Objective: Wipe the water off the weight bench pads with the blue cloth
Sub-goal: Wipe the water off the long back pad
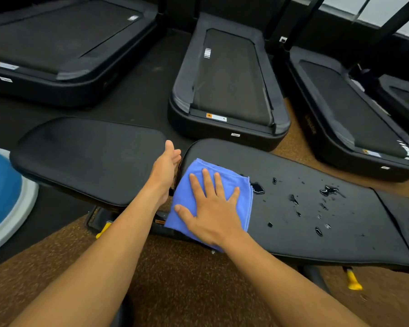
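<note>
— How far along was the wiping, by your reckoning?

— Early, I judged. The blue cloth (204, 192) lay folded at the near end of the long back pad (316, 220), and the right hand (211, 208) pressed flat on it, fingers straight and spread wide. Just beside the cloth's right edge sat the first puddle (257, 188), with more water beads (328, 191) scattered further along, none of them touched by the cloth.

— And the other pad?

— The seat pad (87, 159) looked dry and matte (I saw no drops on it, though the glare could hide a thin film). So most of what was left was on the long pad.

— What was the left hand doing?

— The left hand (167, 165) hovered over the gap between the two pads, fingers loose and open, holding nothing.

— Textures?

— Both pads were smooth black vinyl with rounded edges; the water stood up in glossy blobs on the surface. The cloth seemed a soft microfibre, folded in several layers. Below was speckled brown flooring (187, 279), and black treadmills (229, 86) stood beyond.
</note>
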`<state>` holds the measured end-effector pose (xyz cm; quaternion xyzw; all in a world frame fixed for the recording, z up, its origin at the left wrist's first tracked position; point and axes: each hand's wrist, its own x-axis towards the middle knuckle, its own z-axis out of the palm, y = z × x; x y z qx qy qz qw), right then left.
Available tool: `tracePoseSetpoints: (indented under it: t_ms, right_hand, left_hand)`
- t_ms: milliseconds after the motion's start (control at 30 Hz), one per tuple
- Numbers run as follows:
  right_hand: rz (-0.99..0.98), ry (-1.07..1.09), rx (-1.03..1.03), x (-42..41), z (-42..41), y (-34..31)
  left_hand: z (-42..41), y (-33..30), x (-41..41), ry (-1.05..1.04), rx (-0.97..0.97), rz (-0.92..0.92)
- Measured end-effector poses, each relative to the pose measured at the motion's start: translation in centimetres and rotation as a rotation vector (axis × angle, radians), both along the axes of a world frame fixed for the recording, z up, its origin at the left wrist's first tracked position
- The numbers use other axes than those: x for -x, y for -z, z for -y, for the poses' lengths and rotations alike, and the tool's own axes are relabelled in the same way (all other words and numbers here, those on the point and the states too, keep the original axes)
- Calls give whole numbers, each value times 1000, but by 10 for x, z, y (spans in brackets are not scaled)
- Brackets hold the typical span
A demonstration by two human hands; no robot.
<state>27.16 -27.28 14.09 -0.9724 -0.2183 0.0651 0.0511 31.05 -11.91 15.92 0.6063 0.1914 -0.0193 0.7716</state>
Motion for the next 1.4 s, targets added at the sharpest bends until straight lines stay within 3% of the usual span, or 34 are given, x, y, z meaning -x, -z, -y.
tracePoseSetpoints:
  t_ms: [167, 467, 967, 1400]
  right_hand:
    - [-40, 99, -52, -60, -20, -4]
    - [-20, 182, -45, -146, -37, -6]
    - [2, 62, -32, -56, 33, -2]
    - [-2, 302, -109, -57, 123, 2]
  left_hand:
    - [-3, 5, -15, -7, 108, -2]
    - [-9, 15, -20, 42, 114, 8]
    - [-1, 2, -9, -7, 25, -26]
    - [30, -4, 1, -75, -66, -65]
